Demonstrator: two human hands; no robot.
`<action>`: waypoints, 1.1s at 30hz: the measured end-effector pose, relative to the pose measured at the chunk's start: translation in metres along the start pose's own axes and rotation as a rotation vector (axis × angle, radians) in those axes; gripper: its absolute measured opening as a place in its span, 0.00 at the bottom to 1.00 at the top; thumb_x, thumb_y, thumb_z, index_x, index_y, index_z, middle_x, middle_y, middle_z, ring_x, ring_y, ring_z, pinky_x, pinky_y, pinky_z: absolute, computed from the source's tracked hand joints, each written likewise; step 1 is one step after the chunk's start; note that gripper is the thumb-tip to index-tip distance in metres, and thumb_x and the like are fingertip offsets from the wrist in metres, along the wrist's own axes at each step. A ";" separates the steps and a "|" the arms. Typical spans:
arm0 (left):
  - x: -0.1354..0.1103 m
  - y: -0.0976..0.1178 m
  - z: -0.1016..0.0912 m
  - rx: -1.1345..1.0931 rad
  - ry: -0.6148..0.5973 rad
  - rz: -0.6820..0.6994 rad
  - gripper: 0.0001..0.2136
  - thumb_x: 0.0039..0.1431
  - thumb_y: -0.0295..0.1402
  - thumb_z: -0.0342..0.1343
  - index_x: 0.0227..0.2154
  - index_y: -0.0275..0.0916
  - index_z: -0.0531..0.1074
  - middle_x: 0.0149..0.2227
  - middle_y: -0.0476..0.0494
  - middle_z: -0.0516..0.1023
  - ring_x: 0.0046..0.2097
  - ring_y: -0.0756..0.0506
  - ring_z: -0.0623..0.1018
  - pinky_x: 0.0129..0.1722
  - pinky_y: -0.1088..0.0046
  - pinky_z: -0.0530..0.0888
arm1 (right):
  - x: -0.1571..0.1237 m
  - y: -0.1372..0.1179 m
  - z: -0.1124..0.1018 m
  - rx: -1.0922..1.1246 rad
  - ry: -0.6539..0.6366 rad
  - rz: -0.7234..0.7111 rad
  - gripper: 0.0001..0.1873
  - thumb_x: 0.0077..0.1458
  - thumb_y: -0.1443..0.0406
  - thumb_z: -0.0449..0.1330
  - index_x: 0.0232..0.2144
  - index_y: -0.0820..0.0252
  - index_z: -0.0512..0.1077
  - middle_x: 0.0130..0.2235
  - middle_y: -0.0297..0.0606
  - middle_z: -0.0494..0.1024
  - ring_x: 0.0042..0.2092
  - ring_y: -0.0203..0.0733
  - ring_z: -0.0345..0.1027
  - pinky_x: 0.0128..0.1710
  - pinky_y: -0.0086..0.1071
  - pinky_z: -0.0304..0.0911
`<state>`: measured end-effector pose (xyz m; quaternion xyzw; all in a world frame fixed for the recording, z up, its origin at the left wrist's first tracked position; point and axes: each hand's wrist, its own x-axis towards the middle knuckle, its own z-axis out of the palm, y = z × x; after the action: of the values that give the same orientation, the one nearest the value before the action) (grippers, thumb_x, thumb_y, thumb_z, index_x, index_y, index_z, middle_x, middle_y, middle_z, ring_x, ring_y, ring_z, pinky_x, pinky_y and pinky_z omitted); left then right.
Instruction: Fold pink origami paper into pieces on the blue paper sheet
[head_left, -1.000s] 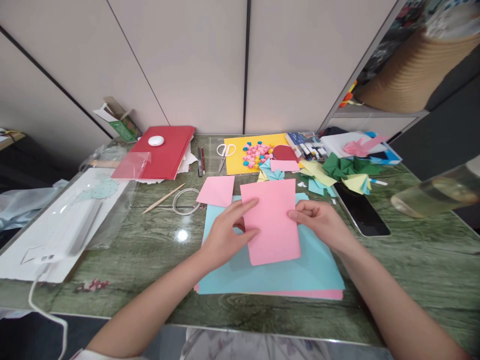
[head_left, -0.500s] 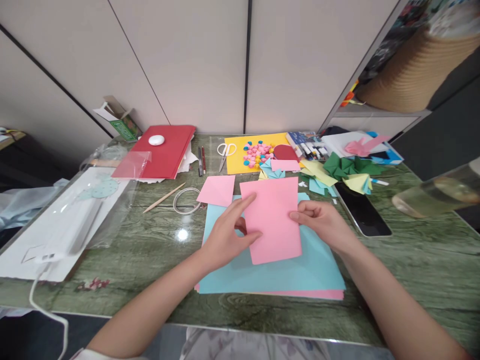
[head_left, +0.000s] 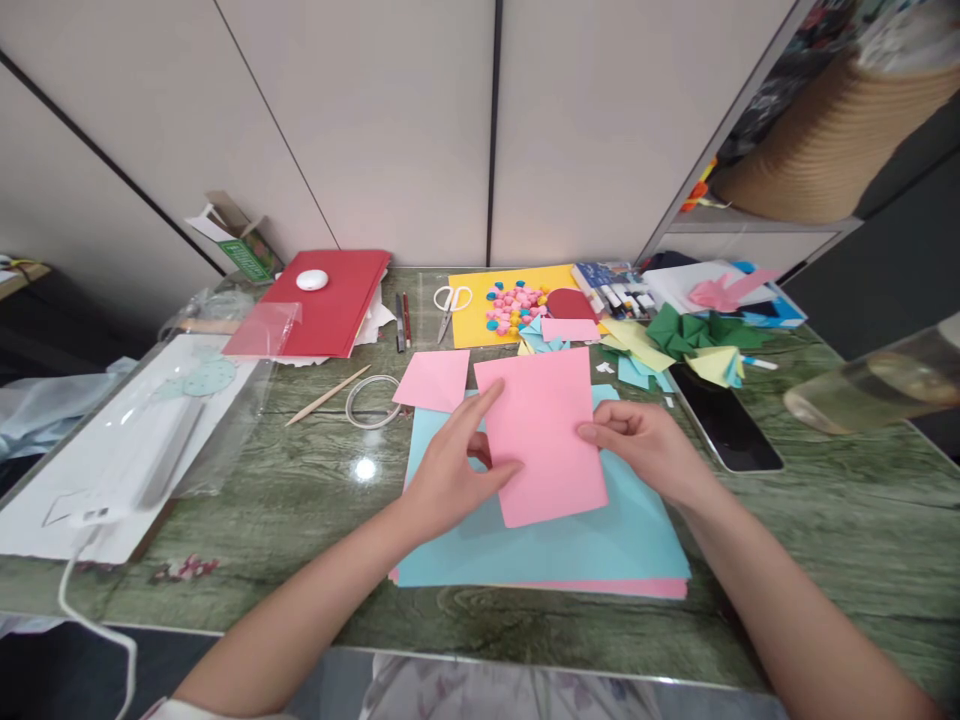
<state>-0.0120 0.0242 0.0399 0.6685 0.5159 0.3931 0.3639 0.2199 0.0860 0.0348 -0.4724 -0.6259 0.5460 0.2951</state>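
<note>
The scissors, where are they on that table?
In the head view, the white-handled scissors lie at the far middle of the table, at the left edge of the yellow sheet, right of two pens.

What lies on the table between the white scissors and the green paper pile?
In the head view, between the scissors and green paper pile: small colourful beads on a yellow sheet.

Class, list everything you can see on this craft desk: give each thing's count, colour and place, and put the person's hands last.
Rectangular pink paper sheet: one, pink, held above the stack.
Blue paper stack: one, light blue over pink, desk centre.
Small pink paper square: one, pink, beside the stack.
White-handled scissors: one, on the yellow sheet's edge.
Yellow paper sheet: one, yellow, at the back.
Red folder: one, red, back left.
Black phone: one, black, right.
Left hand: pinching the sheet's left edge.
Right hand: pinching its right edge.
</note>
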 end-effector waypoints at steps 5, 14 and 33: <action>0.000 -0.005 -0.001 -0.014 -0.001 0.053 0.31 0.51 0.26 0.58 0.58 0.49 0.58 0.55 0.42 0.64 0.29 0.56 0.71 0.33 0.76 0.75 | 0.002 0.000 0.001 -0.009 0.019 -0.013 0.17 0.46 0.54 0.63 0.19 0.59 0.65 0.21 0.31 0.69 0.25 0.33 0.61 0.25 0.28 0.56; -0.001 -0.007 0.002 0.020 -0.022 0.053 0.28 0.53 0.29 0.58 0.57 0.48 0.60 0.51 0.43 0.67 0.33 0.53 0.70 0.36 0.71 0.76 | 0.001 0.001 0.000 0.074 0.005 0.031 0.15 0.46 0.54 0.63 0.22 0.59 0.69 0.24 0.31 0.72 0.27 0.33 0.64 0.28 0.27 0.58; -0.003 -0.007 0.002 0.083 0.002 0.092 0.34 0.53 0.28 0.58 0.61 0.50 0.52 0.59 0.41 0.60 0.42 0.48 0.71 0.39 0.73 0.75 | 0.001 -0.002 0.000 0.070 -0.054 0.082 0.15 0.45 0.55 0.64 0.20 0.60 0.68 0.22 0.30 0.72 0.25 0.32 0.63 0.25 0.26 0.55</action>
<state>-0.0137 0.0224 0.0324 0.7056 0.5009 0.3885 0.3167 0.2184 0.0870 0.0367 -0.4722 -0.5941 0.5918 0.2719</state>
